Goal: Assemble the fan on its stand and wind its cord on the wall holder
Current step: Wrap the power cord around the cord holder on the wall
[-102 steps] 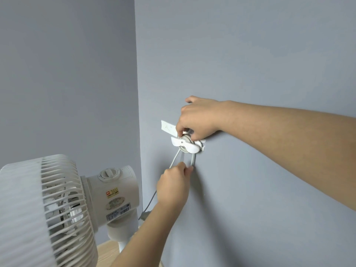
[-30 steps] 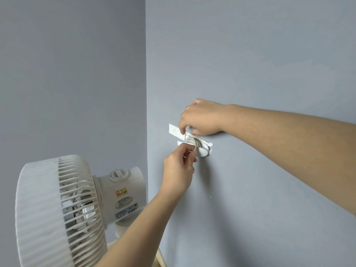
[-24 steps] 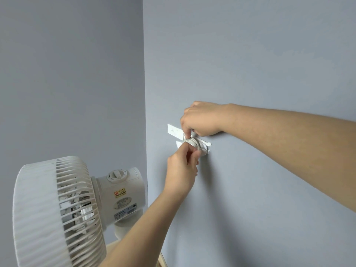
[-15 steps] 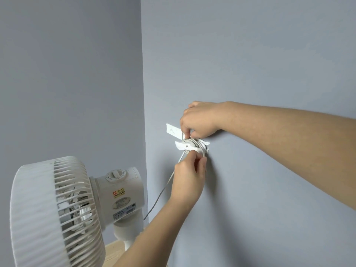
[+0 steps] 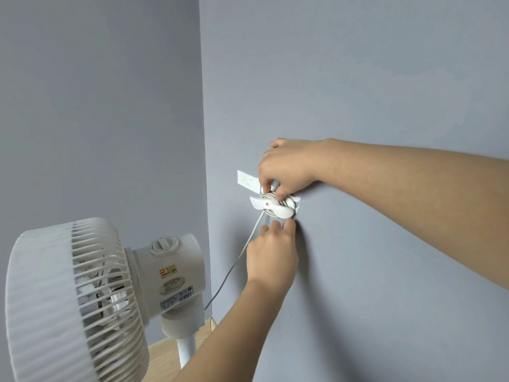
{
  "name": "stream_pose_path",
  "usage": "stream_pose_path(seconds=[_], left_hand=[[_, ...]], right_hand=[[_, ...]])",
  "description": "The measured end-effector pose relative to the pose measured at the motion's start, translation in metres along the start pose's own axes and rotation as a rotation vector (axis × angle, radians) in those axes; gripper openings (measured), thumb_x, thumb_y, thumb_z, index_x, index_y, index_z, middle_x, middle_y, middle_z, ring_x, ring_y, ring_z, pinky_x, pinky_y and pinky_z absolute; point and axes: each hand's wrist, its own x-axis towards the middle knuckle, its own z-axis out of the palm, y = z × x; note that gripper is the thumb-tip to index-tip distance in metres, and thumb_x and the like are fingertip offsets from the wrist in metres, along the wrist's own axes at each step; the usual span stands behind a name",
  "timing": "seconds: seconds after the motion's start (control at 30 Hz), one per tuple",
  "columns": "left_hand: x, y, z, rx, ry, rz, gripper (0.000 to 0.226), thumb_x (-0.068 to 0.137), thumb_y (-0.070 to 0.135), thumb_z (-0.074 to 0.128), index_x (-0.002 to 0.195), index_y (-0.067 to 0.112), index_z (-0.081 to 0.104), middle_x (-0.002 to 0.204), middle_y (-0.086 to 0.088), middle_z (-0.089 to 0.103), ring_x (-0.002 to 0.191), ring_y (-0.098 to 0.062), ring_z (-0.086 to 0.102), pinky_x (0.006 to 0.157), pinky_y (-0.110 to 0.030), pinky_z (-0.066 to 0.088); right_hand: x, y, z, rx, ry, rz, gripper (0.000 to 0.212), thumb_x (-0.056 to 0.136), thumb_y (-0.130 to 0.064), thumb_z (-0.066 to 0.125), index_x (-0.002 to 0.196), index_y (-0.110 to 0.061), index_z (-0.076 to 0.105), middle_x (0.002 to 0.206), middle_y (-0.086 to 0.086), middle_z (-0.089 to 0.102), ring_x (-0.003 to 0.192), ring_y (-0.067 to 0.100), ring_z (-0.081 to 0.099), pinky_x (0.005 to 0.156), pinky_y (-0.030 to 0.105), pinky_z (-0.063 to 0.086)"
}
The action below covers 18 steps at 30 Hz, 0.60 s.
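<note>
A white fan (image 5: 82,299) sits on its white pole (image 5: 186,351) at the lower left. Its grey cord (image 5: 239,255) runs up to a white wall holder (image 5: 271,208) stuck on the grey wall, where several turns are wound behind the holder's wing. My right hand (image 5: 286,168) reaches in from the right and pinches the coiled cord at the top of the holder. My left hand (image 5: 272,250) is just below the holder, fingers closed on the cord's hanging part; the cord's end is hidden by the fingers.
A strip of white tape (image 5: 248,181) sticks out left of the holder. The wall corner (image 5: 205,188) runs vertically just left of it. Wooden floor (image 5: 165,357) shows behind the fan pole.
My left hand has come down from the holder's front to just under it, drawing the cord around. The right hand has stayed on top of the holder.
</note>
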Motion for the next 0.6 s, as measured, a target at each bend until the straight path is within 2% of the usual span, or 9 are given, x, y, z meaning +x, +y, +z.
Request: stream_pose_path(seconds=[0.07,0.1,0.17,0.2,0.27,0.33,0.43,0.47,0.6], left_hand=[[0.001,-0.007,0.009,-0.018,0.025,-0.034,0.03,0.049,0.0,0.075,0.063,0.017,0.054,0.044,0.002,0.041,0.039,-0.018,0.028,0.043,-0.013,-0.003],[0.001,-0.011,0.012,-0.046,0.038,-0.071,0.024,0.06,0.004,0.074,0.066,0.017,0.054,0.046,0.002,0.039,0.041,-0.02,0.029,0.041,-0.015,0.001],[0.001,-0.018,0.019,-0.122,0.042,-0.145,0.014,0.09,0.02,0.055,0.077,0.016,0.053,0.056,0.001,0.041,0.051,-0.025,0.035,0.041,-0.024,0.02],[0.002,-0.019,0.02,-0.171,0.004,-0.201,0.022,0.097,0.028,0.042,0.081,0.016,0.052,0.061,0.001,0.044,0.057,-0.026,0.039,0.047,-0.028,0.028],[0.003,-0.021,0.02,-0.288,-0.041,-0.284,0.03,0.099,0.035,0.036,0.086,0.016,0.055,0.067,-0.001,0.051,0.064,-0.027,0.045,0.054,-0.03,0.032],[0.003,-0.023,0.022,-0.421,-0.051,-0.358,0.031,0.097,0.038,0.04,0.087,0.016,0.06,0.069,-0.003,0.058,0.07,-0.028,0.052,0.053,-0.03,0.032],[0.003,-0.027,0.027,-0.563,-0.062,-0.4,0.033,0.096,0.04,0.044,0.086,0.017,0.065,0.071,-0.004,0.062,0.074,-0.028,0.057,0.053,-0.03,0.036],[0.003,-0.028,0.029,-0.586,-0.057,-0.401,0.033,0.096,0.04,0.045,0.085,0.016,0.065,0.071,-0.004,0.063,0.074,-0.028,0.057,0.054,-0.03,0.038],[0.003,-0.032,0.031,-0.51,-0.016,-0.371,0.032,0.096,0.038,0.043,0.086,0.017,0.065,0.072,-0.003,0.062,0.074,-0.027,0.055,0.052,-0.03,0.034]], right_hand=[[-0.001,-0.001,0.0,0.008,-0.011,0.007,0.029,0.079,-0.043,0.066,0.107,-0.035,0.067,0.106,-0.012,0.066,0.112,0.016,0.053,0.112,0.045,0.027],[-0.002,-0.002,0.0,-0.001,-0.023,0.006,0.031,0.08,-0.043,0.065,0.111,-0.037,0.065,0.106,-0.012,0.067,0.114,0.015,0.052,0.114,0.046,0.024],[-0.004,-0.006,0.0,-0.032,-0.063,-0.002,0.035,0.085,-0.039,0.059,0.121,-0.04,0.061,0.106,-0.013,0.067,0.118,0.013,0.05,0.118,0.047,0.013],[-0.004,-0.009,0.001,-0.03,-0.083,-0.001,0.036,0.088,-0.036,0.052,0.122,-0.041,0.06,0.105,-0.013,0.067,0.119,0.013,0.05,0.119,0.048,0.009],[-0.002,-0.014,0.002,-0.004,-0.118,0.012,0.036,0.09,-0.034,0.042,0.119,-0.038,0.062,0.101,-0.011,0.068,0.118,0.014,0.05,0.119,0.05,0.005],[-0.001,-0.016,0.004,-0.022,-0.127,0.017,0.036,0.09,-0.045,0.044,0.121,-0.039,0.06,0.105,-0.01,0.069,0.119,0.014,0.051,0.118,0.05,0.006],[-0.003,-0.017,0.004,-0.067,-0.135,0.005,0.053,0.087,-0.051,0.053,0.138,-0.045,0.042,0.129,-0.011,0.059,0.128,0.017,0.044,0.118,0.05,0.007],[-0.003,-0.018,0.003,-0.063,-0.143,-0.008,0.054,0.088,-0.049,0.054,0.139,-0.047,0.038,0.135,-0.012,0.054,0.13,0.018,0.042,0.117,0.051,0.006],[-0.003,-0.02,0.002,-0.113,-0.176,0.006,0.04,0.093,-0.047,0.042,0.132,-0.05,0.044,0.138,-0.013,0.052,0.131,0.018,0.04,0.117,0.053,0.006]])
